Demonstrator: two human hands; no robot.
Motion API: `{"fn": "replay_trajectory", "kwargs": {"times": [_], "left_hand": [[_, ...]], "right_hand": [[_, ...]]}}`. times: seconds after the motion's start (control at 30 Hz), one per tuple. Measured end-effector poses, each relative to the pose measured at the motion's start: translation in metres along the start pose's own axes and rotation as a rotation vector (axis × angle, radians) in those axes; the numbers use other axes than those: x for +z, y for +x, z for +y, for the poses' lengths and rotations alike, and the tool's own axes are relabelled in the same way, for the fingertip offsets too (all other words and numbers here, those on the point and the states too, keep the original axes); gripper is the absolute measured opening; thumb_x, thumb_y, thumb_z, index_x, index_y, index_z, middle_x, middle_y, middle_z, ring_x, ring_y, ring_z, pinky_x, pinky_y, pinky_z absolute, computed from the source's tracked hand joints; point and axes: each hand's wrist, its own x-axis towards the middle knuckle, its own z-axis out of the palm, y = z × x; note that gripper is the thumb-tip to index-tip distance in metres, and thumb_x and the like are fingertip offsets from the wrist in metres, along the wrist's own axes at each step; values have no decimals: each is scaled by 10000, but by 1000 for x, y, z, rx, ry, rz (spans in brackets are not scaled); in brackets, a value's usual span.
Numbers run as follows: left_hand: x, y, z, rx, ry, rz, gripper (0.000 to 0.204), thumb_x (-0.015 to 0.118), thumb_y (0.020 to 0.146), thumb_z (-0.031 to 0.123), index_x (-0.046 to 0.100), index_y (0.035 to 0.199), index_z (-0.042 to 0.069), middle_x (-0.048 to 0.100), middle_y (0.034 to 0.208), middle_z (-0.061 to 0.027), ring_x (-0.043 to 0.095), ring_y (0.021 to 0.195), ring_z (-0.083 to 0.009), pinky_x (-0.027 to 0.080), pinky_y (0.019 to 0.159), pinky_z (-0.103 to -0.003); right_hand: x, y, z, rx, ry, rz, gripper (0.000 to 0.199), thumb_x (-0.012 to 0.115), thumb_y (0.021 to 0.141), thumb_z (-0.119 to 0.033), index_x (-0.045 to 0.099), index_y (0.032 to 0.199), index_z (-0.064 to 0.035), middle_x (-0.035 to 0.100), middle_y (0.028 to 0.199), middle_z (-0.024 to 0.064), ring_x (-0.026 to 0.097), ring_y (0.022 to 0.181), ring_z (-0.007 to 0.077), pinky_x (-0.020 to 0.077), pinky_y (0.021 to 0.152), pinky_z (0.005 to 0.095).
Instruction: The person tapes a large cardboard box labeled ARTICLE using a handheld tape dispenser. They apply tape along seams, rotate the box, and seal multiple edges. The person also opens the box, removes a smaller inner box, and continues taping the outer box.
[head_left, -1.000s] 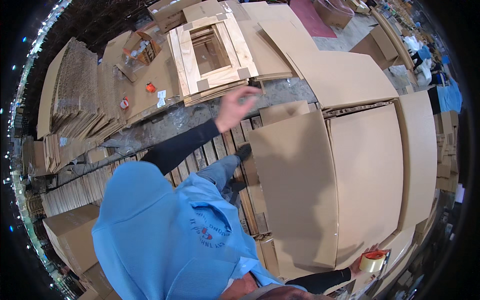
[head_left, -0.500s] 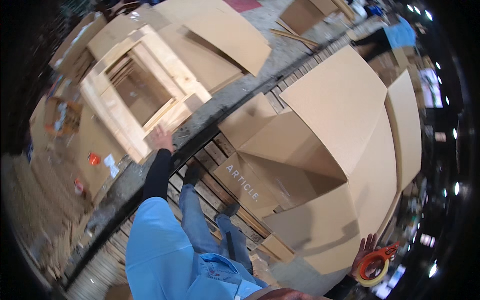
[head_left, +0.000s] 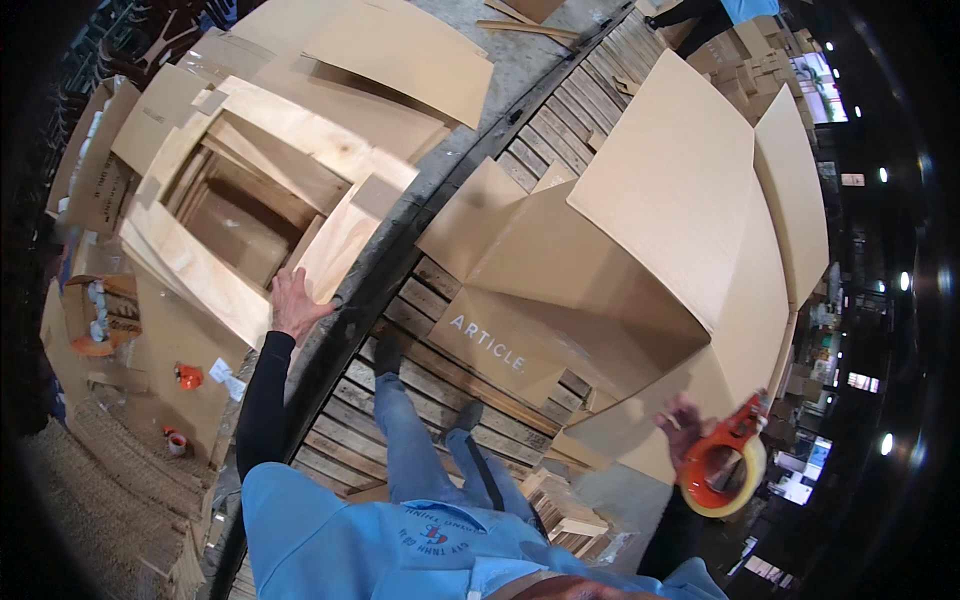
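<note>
Item 1. Right hand: fingers wrapped round the handle of an orange tape dispenser, its roll of pale tape hanging low at the near right. The hand was blurred, so the exact grip could not be told.

Item 2. Left hand: fingers spread flat, resting on the near edge of a plywood crate at the left, holding nothing.

Item 3. Large cardboard box: lay open on a slatted wooden pallet, flaps spread, just left of the dispenser.

Item 4. Flat cardboard sheet: far left, beyond the crate.

Handling note, as a judgement: taping would go best with the flaps pressed shut and square first, the dispenser laid flat on the seam and drawn steadily; the left hand was better placed on the flap than on the crate.
</note>
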Motion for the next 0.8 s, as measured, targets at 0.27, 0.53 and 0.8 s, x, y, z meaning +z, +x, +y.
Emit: {"fn": "replay_trajectory", "kwargs": {"times": [0.27, 0.53, 0.8], "left_hand": [[-199, -71, 167, 346, -871, 124, 421, 736, 834, 315, 630, 1120, 23, 646, 1162, -142, 627, 1067, -276, 507, 895, -377], [-126, -122, 292, -59, -863, 436, 164, 603, 851, 186, 684, 946, 81, 664, 863, -217, 656, 891, -396, 514, 839, -501], [-74, -198, 220, -173, -785, 932, 275, 591, 891, 294, 599, 1088, 102, 597, 1059, -135, 594, 945, -307, 487, 881, -469]], "right_hand": [[125, 127, 141, 139, -444, 98, 727, 588, 980, -449, 288, 1582, -173, 340, 1601, 162, 327, 1468, 351, 239, 1215, 562], [205, 187, 114, 349, -219, 213, 576, 620, 986, -343, 471, 1421, 4, 580, 1348, 157, 646, 1125, 266, 590, 869, 394], [156, 140, 103, 3, -482, 358, 172, 578, 1005, -228, 572, 1090, -79, 590, 938, -11, 586, 826, 114, 484, 706, 283]]}}
